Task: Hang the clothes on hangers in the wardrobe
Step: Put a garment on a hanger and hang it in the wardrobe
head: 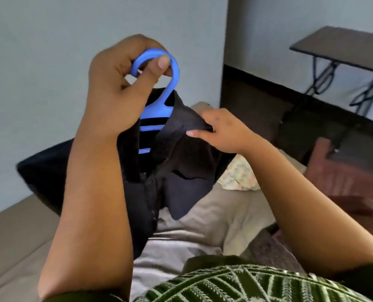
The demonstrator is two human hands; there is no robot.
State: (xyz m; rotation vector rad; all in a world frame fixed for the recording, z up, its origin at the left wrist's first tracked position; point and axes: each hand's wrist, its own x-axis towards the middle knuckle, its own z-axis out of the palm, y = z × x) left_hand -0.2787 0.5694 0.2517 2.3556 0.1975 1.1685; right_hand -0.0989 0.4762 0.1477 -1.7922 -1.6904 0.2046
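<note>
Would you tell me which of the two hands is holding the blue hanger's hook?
The left hand, raised, grips the blue hanger by its hook; the right hand pinches the black garment.

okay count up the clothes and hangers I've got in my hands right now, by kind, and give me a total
Blue hanger: 1, its hook held by the left hand
Black garment: 1, on the hanger, pinched by the right hand
Total: 2

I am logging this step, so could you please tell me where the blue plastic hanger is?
The blue plastic hanger is upper centre in the head view, its hook gripped by the left hand, inside the black garment.
</note>
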